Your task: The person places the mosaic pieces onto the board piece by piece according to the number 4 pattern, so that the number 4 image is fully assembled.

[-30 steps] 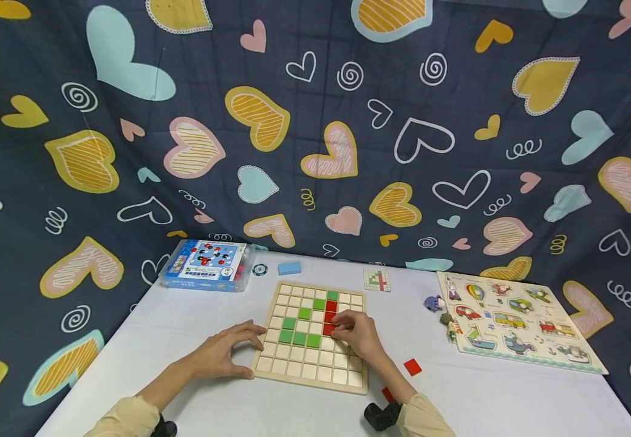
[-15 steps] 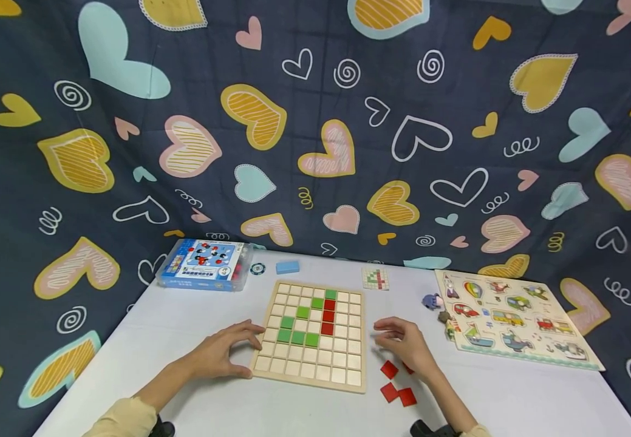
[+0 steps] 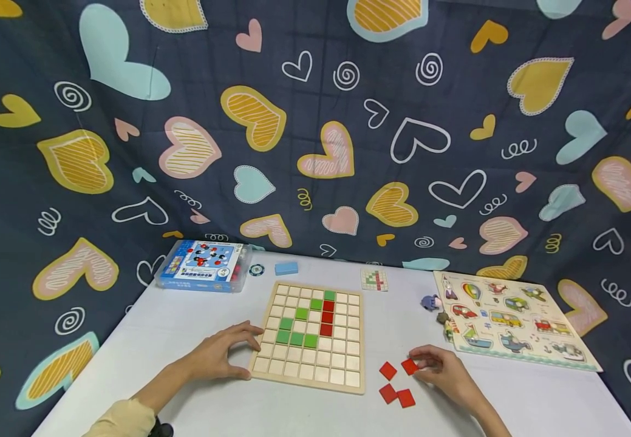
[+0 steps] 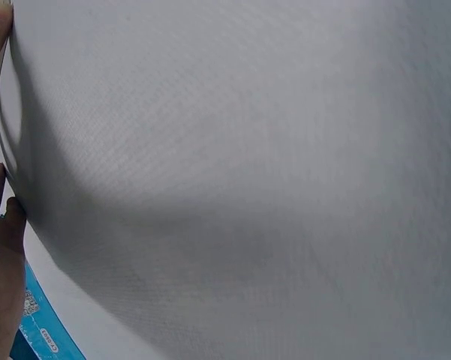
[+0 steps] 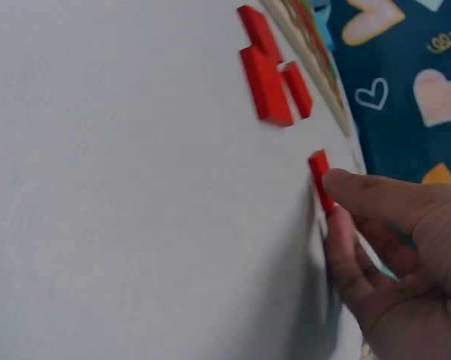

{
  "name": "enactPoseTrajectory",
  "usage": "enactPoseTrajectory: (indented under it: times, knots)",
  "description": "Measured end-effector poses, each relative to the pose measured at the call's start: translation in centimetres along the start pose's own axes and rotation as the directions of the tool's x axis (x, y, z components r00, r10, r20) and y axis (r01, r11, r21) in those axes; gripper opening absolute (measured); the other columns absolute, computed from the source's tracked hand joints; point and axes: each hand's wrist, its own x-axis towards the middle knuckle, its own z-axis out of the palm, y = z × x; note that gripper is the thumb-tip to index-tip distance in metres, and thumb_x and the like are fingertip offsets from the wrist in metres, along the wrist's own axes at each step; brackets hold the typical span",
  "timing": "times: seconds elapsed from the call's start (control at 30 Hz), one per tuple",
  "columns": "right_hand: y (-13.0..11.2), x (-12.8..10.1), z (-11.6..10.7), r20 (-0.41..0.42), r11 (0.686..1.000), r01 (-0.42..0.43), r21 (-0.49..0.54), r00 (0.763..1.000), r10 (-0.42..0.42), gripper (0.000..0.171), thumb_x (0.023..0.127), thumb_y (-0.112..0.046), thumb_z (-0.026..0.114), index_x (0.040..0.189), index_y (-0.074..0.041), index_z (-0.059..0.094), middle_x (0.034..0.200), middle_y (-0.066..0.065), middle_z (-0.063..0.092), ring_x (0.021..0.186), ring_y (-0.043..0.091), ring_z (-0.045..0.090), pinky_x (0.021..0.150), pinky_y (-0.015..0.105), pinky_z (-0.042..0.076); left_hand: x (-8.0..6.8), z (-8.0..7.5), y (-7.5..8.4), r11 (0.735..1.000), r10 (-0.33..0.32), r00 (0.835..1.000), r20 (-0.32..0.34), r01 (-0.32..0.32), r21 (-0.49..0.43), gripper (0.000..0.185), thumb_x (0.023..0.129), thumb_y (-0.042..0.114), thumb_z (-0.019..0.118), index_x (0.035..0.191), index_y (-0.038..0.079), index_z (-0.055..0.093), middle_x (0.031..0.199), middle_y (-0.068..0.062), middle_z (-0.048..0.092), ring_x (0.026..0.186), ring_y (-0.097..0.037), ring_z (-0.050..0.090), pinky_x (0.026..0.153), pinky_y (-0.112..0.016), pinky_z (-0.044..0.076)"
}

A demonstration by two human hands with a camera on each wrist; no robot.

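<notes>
A wooden board [image 3: 306, 384] with a grid of cream squares lies mid-table. Green tiles [image 3: 296, 338] form a stepped outline on it, beside a column of red tiles [image 3: 327, 317]. My left hand [image 3: 214, 355] touches the board's left side with spread, relaxed fingers; the left wrist view catches only its fingertips along the edge. To the right of the board, my right hand [image 3: 447, 373] pinches a red square tile [image 5: 320, 180] between thumb and fingers, close over the table. Three loose red tiles [image 3: 388, 393] lie just left of that hand.
Behind the board are a small pattern card [image 3: 374, 280], a blue block [image 3: 286, 268] and a round chip [image 3: 257, 270]. A clear plastic case [image 3: 203, 266] stands back left. At right lie a picture puzzle board [image 3: 517, 321] and small figurines [image 3: 431, 302]. A heart-patterned cloth hangs behind.
My right hand has left the red column on the board, moved right and down to the loose tiles, and taken hold of one. The left hand stays at the board's edge.
</notes>
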Motion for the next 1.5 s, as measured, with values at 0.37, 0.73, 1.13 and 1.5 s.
enactPoseTrajectory:
  times: [0.37, 0.73, 1.13, 1.5]
  knots:
    - [0.7, 0.3, 0.6, -0.087, 0.998, 0.004, -0.07, 0.996, -0.01, 0.03, 0.078, 0.002, 0.073, 0.107, 0.003, 0.065, 0.1, 0.013, 0.068, 0.074, 0.004, 0.058, 0.066, 0.02, 0.055, 0.1, -0.1, 0.1, 1.0, 0.013, 1.0, -0.011, -0.013, 0.006, 0.042, 0.07, 0.049, 0.079, 0.104, 0.03, 0.063, 0.138, -0.003, 0.051, 0.133, -0.044, 0.036, 0.1, -0.068, 0.034]
    - [-0.6, 0.9, 2.2, -0.311, 0.984, -0.176, -0.029, 0.937, 0.158, 0.026, 0.077, 0.006, 0.073, 0.102, 0.0, 0.068, 0.099, 0.011, 0.069, 0.074, 0.01, 0.064, 0.066, 0.017, 0.054, 0.2, -0.2, 0.1, 0.999, 0.041, 0.999, -0.024, -0.041, 0.012, 0.042, 0.07, 0.049, 0.079, 0.104, 0.029, 0.063, 0.137, -0.003, 0.052, 0.132, -0.045, 0.038, 0.1, -0.067, 0.034]
    - [-3.3, 2.8, 5.5, -0.303, 0.989, -0.138, 0.06, 0.941, 0.15, 0.024, 0.074, 0.005, 0.076, 0.096, 0.0, 0.068, 0.093, 0.008, 0.069, 0.073, 0.016, 0.066, 0.058, 0.02, 0.053, 0.2, -0.2, -0.1, 1.0, 0.015, 1.0, -0.006, -0.015, -0.012, 0.042, 0.07, 0.047, 0.08, 0.104, 0.029, 0.063, 0.138, -0.003, 0.051, 0.133, -0.044, 0.036, 0.102, -0.066, 0.033]
    - [-4.7, 4.9, 9.1, -0.238, 0.996, -0.019, 0.087, 0.971, 0.039, 0.025, 0.073, 0.004, 0.078, 0.095, 0.0, 0.068, 0.088, 0.008, 0.069, 0.07, 0.014, 0.065, 0.054, 0.02, 0.051, 0.0, 0.0, 0.0, 1.0, 0.004, 1.0, 0.005, -0.004, -0.028, 0.042, 0.071, 0.048, 0.079, 0.104, 0.029, 0.063, 0.138, -0.003, 0.051, 0.134, -0.044, 0.035, 0.101, -0.067, 0.033]
